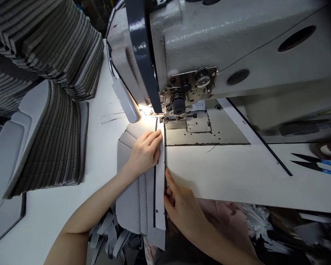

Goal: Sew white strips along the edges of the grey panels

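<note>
A grey padded fabric panel (127, 195) with stitched lines lies under the sewing machine's presser foot (161, 118). Along its right edge runs a long white strip (160, 191) with a black cord-like edge. My left hand (145, 151) lies flat on the panel and strip just in front of the foot, fingertips close together. Lower down, my right hand (183, 204) holds the right edge of the strip, its index finger stretched along the edge and the other fingers curled, partly hidden. The panel's near end hangs over the table edge.
The sewing machine (237, 40) spans the top, with a lit lamp (126, 100) at its left. Tall stacks of grey panels (49, 147) stand on the left. Another white strip (253, 143) and blue-handled snips (317, 162) lie right. Fabric scraps (110, 232) hang below the table.
</note>
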`<state>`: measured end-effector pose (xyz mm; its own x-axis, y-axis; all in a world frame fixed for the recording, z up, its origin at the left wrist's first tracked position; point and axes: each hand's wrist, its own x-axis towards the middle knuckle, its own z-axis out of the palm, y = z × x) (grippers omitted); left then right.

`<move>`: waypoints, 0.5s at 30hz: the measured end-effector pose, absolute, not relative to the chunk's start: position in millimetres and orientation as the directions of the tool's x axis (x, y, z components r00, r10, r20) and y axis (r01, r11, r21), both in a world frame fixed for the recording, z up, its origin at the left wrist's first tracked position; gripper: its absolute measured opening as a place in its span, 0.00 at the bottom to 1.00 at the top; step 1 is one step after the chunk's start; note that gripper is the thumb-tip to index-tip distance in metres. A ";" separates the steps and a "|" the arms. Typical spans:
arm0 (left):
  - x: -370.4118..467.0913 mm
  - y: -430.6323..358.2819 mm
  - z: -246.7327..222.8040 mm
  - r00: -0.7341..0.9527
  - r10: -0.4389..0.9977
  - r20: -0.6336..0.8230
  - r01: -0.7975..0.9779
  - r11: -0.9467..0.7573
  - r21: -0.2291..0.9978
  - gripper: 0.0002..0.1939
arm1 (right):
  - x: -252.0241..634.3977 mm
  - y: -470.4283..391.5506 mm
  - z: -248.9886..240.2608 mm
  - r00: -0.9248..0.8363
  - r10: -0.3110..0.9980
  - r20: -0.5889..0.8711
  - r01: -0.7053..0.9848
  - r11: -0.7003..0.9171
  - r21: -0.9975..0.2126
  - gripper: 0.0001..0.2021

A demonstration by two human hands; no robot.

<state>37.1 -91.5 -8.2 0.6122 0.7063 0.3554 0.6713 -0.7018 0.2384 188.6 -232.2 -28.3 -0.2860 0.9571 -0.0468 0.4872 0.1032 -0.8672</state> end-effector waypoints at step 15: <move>39.4 -80.8 -9.1 0.615 0.702 0.359 0.695 -0.698 0.173 0.15 | 188.7 -223.4 -21.4 -0.285 0.944 -0.164 0.467 -0.013 -0.884 0.37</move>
